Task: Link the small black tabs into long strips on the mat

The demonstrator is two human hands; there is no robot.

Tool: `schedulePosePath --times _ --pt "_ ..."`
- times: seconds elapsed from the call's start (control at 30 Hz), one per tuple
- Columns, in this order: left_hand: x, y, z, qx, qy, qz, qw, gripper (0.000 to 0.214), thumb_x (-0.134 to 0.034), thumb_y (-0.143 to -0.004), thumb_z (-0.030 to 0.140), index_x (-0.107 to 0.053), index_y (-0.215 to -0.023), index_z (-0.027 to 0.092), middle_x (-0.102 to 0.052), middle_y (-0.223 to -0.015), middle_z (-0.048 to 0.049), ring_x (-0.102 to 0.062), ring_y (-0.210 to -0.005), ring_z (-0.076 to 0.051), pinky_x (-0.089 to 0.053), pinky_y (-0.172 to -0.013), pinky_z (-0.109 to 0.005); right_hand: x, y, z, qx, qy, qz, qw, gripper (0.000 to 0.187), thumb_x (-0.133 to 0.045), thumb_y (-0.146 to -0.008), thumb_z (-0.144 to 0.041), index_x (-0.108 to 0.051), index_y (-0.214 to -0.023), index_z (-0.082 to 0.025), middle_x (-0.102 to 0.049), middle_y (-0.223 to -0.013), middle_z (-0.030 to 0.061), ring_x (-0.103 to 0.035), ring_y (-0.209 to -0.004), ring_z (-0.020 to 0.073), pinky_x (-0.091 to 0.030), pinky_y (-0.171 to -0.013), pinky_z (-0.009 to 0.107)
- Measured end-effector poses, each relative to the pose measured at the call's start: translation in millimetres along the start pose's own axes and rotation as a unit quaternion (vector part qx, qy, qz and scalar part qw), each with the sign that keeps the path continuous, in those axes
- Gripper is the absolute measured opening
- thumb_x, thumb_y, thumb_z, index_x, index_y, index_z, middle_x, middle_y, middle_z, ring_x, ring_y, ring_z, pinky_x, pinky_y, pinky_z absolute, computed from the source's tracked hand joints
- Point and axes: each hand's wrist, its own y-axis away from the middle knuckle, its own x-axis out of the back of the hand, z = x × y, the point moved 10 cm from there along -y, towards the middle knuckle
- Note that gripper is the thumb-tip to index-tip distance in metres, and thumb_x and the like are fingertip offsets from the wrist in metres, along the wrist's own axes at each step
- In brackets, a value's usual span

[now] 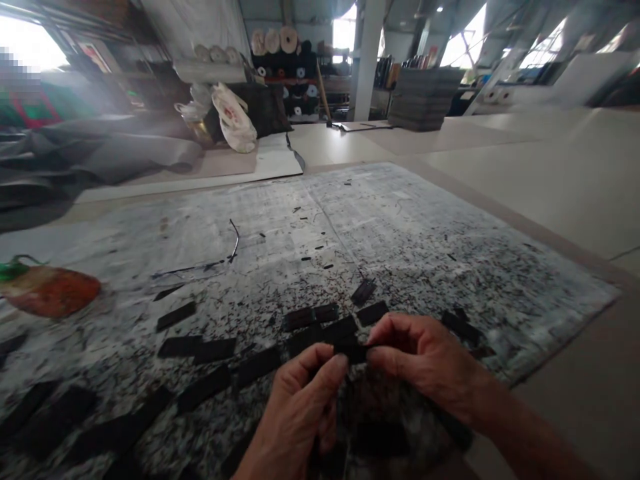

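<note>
Between my two hands is a small black rectangular piece (354, 353), its material too dark to make out. My left hand (309, 393) pinches its left end between thumb and forefinger. Its right end is pinched in the same way by my right hand (425, 353). Similar black strips lie under and around my hands: a strip (259, 365) left of my left hand, another (373, 313) just beyond my right hand, and one (461, 325) to its right. Dark scraps cover the pale board (280, 220) beneath them.
An orange, carrot-shaped object (55, 290) with a green top lies at the left. Grey sheet material (100, 150) is draped behind it. A white bag (234, 120), a stack of dark sheets (425, 97) and fabric rolls (289, 40) stand farther back, near a pillar (367, 67).
</note>
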Motion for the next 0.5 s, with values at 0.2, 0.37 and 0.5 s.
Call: schedulePosePath --times 0.2,0.37,0.5 --pt "-16.4 -3 -11 0.019 -0.03 -0.043 0.998 0.03 -0.067 -0.071 0.043 -0.049 -0.074 0.019 -0.034 -0.042 0.0092 -0.021 -0.035 -0.002 -0.018 -0.034 -0.012 8 1 1 0.007 -0.041 0.004 0.999 0.012 -0.063 -0.072 -0.027 -0.056 -0.072 -0.017 -0.05 -0.059 -0.0052 -0.045 -0.055 0.008 -0.035 -0.051 0.019" --pt "-20.0 -6 -14 0.01 -0.051 -0.04 0.998 0.026 -0.063 -0.074 0.041 -0.049 -0.077 0.019 -0.033 -0.042 0.0094 -0.023 -0.035 -0.004 -0.021 -0.035 -0.014 19 3 4 0.005 -0.082 0.041 0.996 0.016 -0.065 -0.069 -0.03 -0.056 -0.071 -0.016 -0.051 -0.057 -0.0055 -0.044 -0.052 0.0072 -0.035 -0.05 0.019" --pt "-23.4 -3 -12 -0.002 -0.073 -0.034 0.997 0.025 -0.061 -0.075 0.041 -0.049 -0.074 0.02 -0.032 -0.042 0.0093 -0.022 -0.035 -0.005 -0.021 -0.035 -0.015 25 4 5 0.013 -0.076 0.057 0.995 0.015 -0.065 -0.07 -0.029 -0.058 -0.072 -0.017 -0.053 -0.056 -0.0045 -0.046 -0.052 0.0081 -0.038 -0.05 0.02"
